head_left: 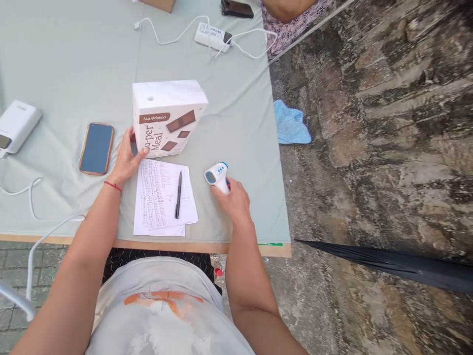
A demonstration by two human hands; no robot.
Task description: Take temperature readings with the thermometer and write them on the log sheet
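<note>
A white and brown NutriMotion meal box (173,118) stands upright on the table, and my left hand (127,157) grips its lower left side, thumb on the front. In my right hand (235,199) is a white and blue infrared thermometer (217,176), its small screen facing me; the fingers wrap round its handle. Between the hands lie written sheets of paper (155,197) with a black pen (178,195) on top. To the left of my left hand rests a phone (96,149) in a brown case, its screen dark.
On the pale green tablecloth (236,123) are a white power bank (18,127) at left and another power bank (211,37) with a white cable at the back. A dark phone-like object (237,8) lies beyond. A blue cloth (291,122) is past the right edge, near a stone wall (369,123).
</note>
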